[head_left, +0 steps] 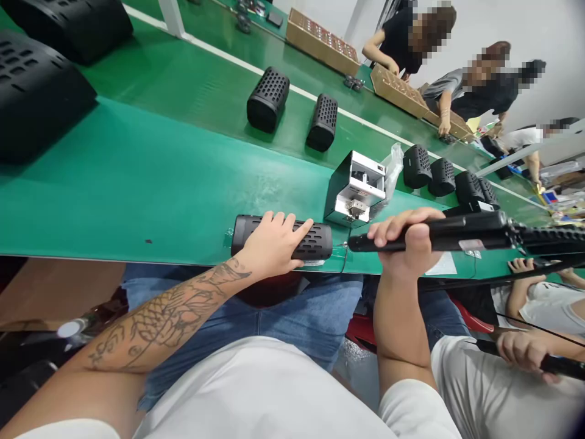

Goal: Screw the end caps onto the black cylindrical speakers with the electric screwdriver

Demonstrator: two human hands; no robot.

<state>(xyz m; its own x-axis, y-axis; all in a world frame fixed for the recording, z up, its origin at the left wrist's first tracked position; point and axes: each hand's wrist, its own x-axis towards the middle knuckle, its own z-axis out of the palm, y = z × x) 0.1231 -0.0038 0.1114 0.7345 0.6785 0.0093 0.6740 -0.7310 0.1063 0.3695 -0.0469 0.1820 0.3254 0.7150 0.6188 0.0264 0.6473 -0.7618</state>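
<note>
A black perforated housing (320,241) lies lengthwise at the near edge of the green bench. My left hand (272,244) grips it from above, fingers over the top and thumb at the near side. In my right hand (406,244) is a black electric screwdriver (466,233), held level with its bit pointing left. The thin bit ends close to the housing's right end; whether they touch, I cannot tell. Just behind the tool's tip stands a black-and-silver screw feeder (356,189). The housing's underside is hidden.
More black perforated housings (268,100) stand on the green conveyor (205,79) beyond the bench (137,195). Large ones (36,97) sit at the left. A clear plastic bag (393,167) is beside the feeder. A co-worker's hand (525,350) is at the right; other people work across the line.
</note>
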